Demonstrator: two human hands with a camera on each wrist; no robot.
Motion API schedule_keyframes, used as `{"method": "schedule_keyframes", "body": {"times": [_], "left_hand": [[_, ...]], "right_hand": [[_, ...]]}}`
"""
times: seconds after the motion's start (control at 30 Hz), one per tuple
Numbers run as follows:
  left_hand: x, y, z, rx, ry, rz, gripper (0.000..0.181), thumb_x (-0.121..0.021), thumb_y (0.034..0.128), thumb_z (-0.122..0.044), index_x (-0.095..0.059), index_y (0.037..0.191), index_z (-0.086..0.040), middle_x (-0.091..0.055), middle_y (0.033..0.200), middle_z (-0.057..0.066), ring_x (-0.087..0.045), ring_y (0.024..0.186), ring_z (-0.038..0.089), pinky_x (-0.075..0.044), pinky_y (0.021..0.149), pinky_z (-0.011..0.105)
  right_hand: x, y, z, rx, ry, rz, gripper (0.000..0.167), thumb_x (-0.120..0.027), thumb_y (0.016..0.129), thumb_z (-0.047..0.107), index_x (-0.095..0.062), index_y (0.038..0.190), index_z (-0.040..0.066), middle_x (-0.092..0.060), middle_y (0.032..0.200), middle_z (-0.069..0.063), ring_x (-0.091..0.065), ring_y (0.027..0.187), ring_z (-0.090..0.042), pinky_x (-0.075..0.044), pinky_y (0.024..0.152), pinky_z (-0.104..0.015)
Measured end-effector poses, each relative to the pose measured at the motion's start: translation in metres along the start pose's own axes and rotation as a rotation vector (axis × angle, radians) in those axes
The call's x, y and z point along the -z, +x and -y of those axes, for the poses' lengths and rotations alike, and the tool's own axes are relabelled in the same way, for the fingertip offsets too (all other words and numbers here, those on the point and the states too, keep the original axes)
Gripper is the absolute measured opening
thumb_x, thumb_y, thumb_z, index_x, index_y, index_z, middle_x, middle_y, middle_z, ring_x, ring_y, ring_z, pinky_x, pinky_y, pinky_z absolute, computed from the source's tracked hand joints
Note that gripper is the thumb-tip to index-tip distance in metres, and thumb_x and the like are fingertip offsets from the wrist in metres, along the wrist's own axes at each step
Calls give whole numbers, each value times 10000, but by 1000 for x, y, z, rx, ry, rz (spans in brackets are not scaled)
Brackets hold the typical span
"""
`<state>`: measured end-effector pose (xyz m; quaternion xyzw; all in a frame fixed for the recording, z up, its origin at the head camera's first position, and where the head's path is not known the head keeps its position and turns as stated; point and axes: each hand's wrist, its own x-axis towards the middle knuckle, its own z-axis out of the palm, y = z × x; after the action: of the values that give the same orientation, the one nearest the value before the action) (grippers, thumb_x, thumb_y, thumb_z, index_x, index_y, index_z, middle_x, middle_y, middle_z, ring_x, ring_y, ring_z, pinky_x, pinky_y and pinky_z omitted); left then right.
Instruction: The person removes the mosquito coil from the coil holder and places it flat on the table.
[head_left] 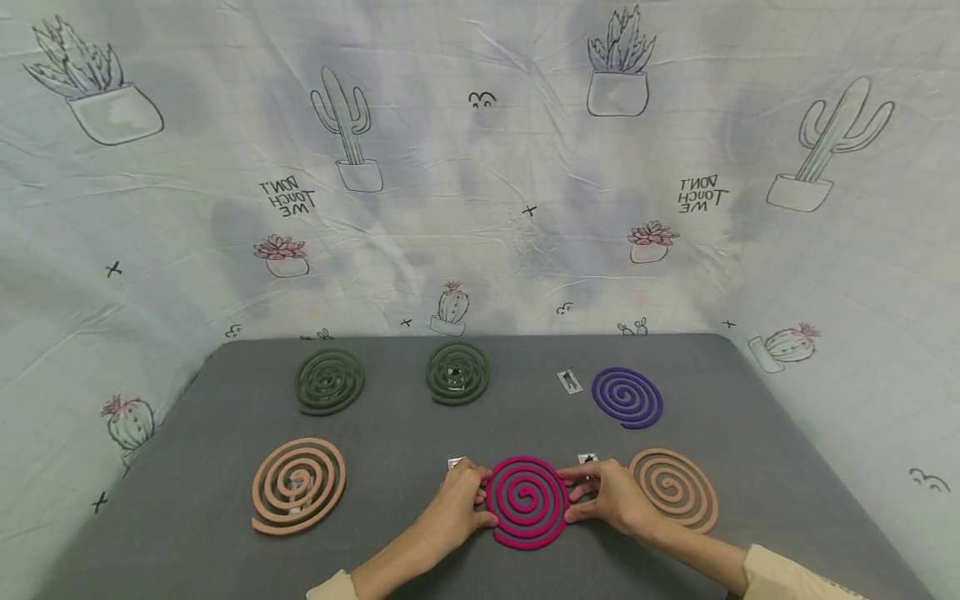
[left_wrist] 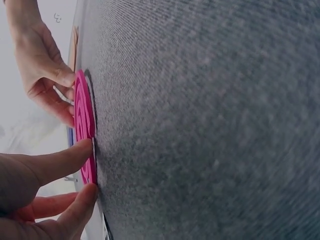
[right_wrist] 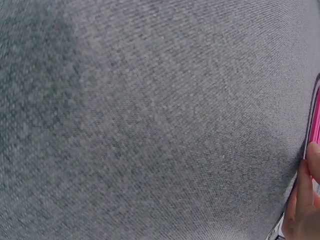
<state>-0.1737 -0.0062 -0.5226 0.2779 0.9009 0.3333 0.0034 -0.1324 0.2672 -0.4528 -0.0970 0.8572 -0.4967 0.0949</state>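
A pink mosquito coil (head_left: 527, 497) is at the front middle of the grey table, between the two hands. My left hand (head_left: 456, 506) pinches its left edge, thumb near me and fingers farther back. On the opposite edge, my right hand (head_left: 613, 498) pinches it with thumb and fingers. In the left wrist view the pink coil (left_wrist: 83, 107) is seen almost edge-on, close to the cloth, with a thin shadow beside it. Only a sliver of the coil (right_wrist: 315, 122) shows in the right wrist view, by the right fingertips.
Orange coils lie at left (head_left: 298, 478) and right (head_left: 667, 483), the latter beside my right forearm. Farther back are two green coils, one at left (head_left: 330, 381), and a purple coil (head_left: 624, 397). Small metal stands (head_left: 570, 381) lie about. A printed cloth (head_left: 480, 208) walls the table.
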Motion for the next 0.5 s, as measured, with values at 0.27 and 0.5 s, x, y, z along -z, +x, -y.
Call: {"method": "schedule_keyframes", "body": {"times": [0.27,0.5], "left_hand": [[0,2,5,-16,23,25,574,-1050,681,-87,-771,1158,67,-683,1018,39,-597,910,84,-609,833,272],[5,5,3,1,20,71,560,-1049,695,-97,-777,1153,73,-686,1013,42,-622,914,113,-629,858,328]], "right_hand": [[0,0,2,-10,-22,-12,499,-967,709,-96,-750,1153,-166,-822,1006,-180,-695,774,-13,-588,718,-182],[2,2,1,4,-79,2,568,-982,709,-66,-738,1215,-151,-801,985,-96,-679,772,8,-581,744,-191]]}}
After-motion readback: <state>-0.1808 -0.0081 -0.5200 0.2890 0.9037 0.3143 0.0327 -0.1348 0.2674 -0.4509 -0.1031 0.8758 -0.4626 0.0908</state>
